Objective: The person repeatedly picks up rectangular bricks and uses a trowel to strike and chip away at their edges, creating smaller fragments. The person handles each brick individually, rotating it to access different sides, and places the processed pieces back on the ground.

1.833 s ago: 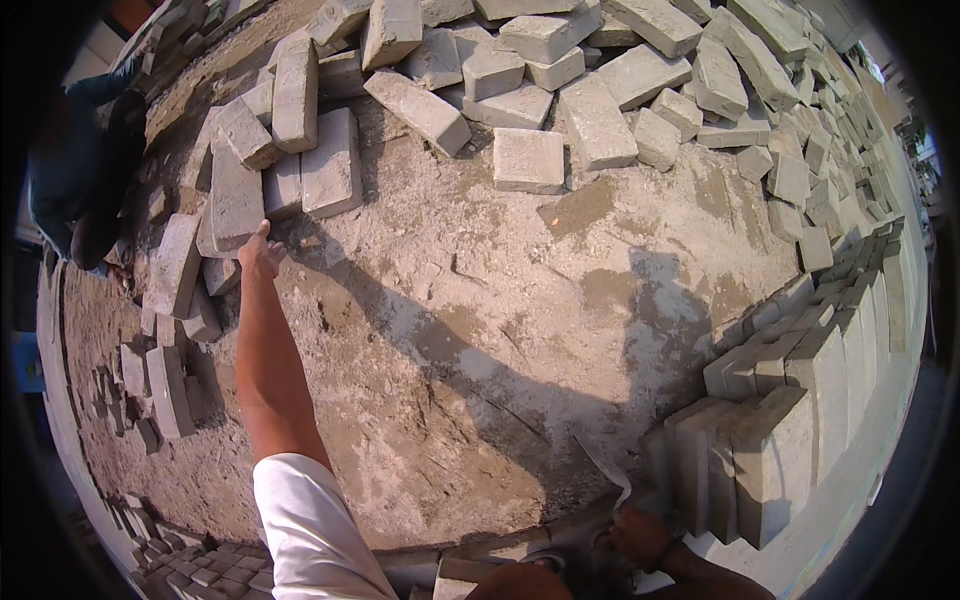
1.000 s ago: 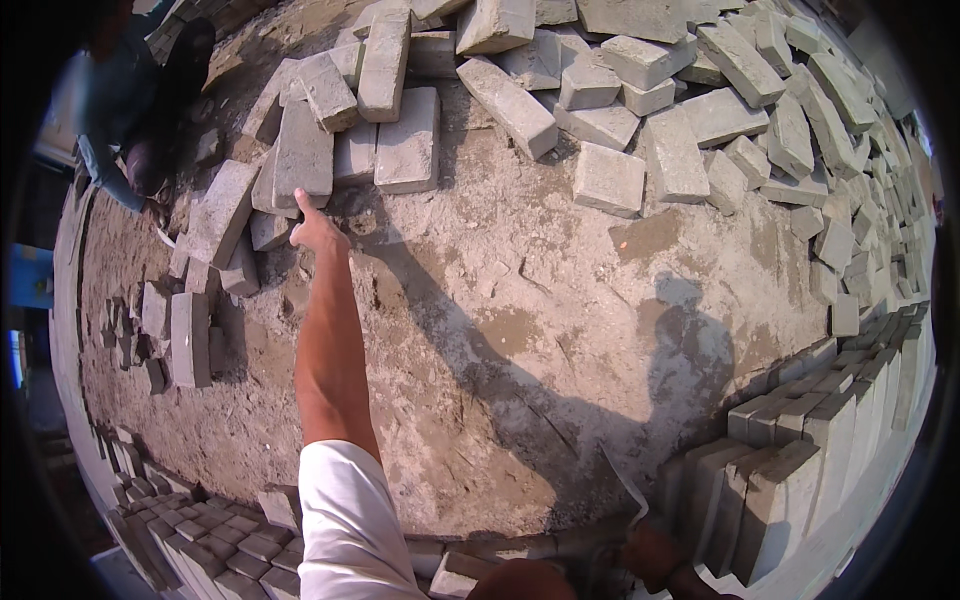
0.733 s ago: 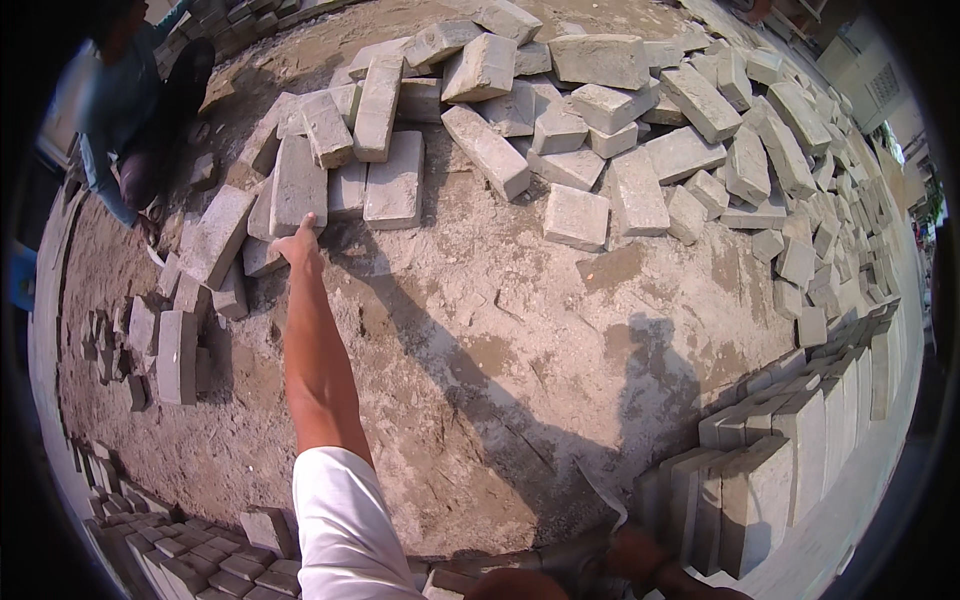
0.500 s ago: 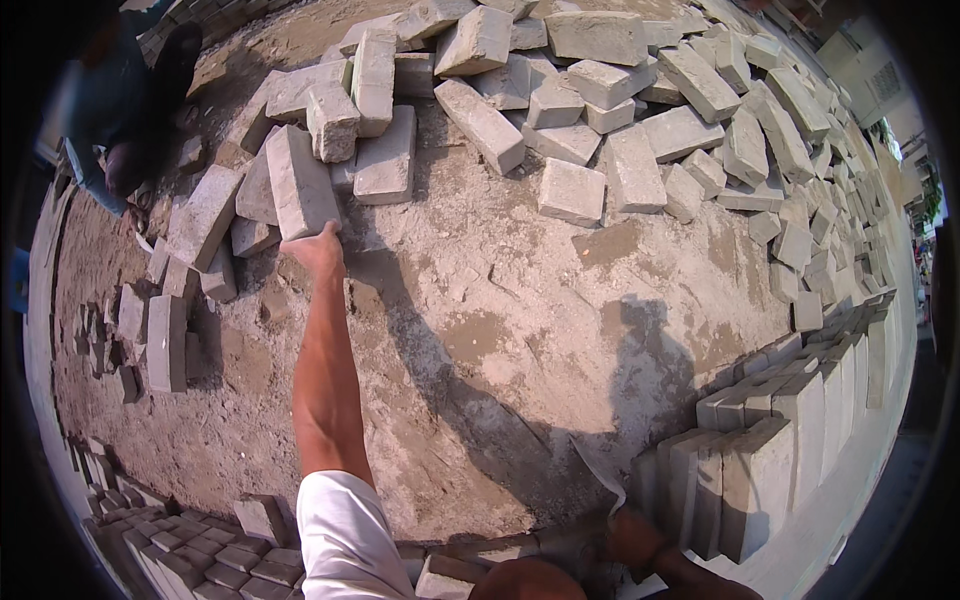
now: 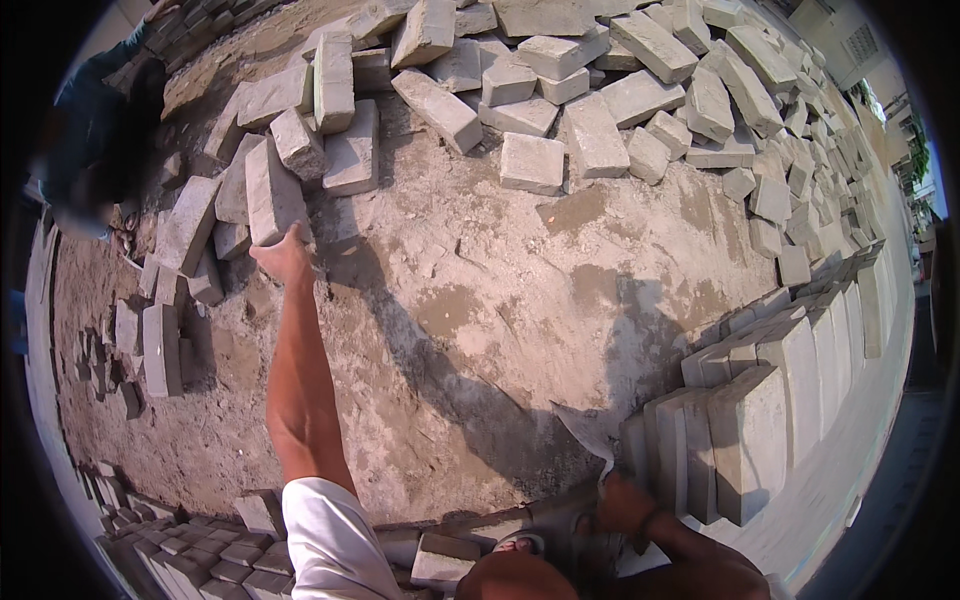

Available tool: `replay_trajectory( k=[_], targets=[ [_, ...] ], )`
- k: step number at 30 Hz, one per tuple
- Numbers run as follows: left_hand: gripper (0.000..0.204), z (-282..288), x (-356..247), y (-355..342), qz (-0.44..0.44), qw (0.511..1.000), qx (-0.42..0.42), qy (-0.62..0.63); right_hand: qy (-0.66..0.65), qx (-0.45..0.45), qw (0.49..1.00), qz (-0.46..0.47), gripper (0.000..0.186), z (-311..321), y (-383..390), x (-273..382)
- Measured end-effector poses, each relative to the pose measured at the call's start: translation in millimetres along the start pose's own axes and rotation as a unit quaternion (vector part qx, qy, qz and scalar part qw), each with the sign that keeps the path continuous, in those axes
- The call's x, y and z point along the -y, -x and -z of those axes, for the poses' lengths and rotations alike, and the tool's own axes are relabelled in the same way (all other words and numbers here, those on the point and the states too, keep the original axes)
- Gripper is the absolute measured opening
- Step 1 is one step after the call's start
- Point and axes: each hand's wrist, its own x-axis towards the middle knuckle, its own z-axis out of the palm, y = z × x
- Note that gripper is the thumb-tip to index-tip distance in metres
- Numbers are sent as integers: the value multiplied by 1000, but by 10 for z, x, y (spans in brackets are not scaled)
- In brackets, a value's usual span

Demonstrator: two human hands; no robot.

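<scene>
Turned askew since the earlier frame, a gray block at the left of the heap is clasped by the left hand; the right hand grips a trowel. Lifting seems underway, calling for a firm hold.

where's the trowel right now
In the head view, the trowel is low and right of centre, held in the right hand, its blade just left of the upright bricks at the lower right.
</scene>
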Motion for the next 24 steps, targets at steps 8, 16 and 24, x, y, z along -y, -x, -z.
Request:
replay_trajectory(
  k=[8, 16, 24],
  targets=[
    [71, 1261, -355, 243, -286, 929, 151, -180, 41, -96, 992, 64, 56, -606, -222, -509],
    [69, 2160, -1087, 1389, -337, 793, 450, -237, -34, -147, 988, 38, 46, -484, -85, -522],
    [68, 2708, -986, 2598, -308, 721, 576, -231, -190, -247, 938, 150, 34, -344, 201, 8]
  ],
)
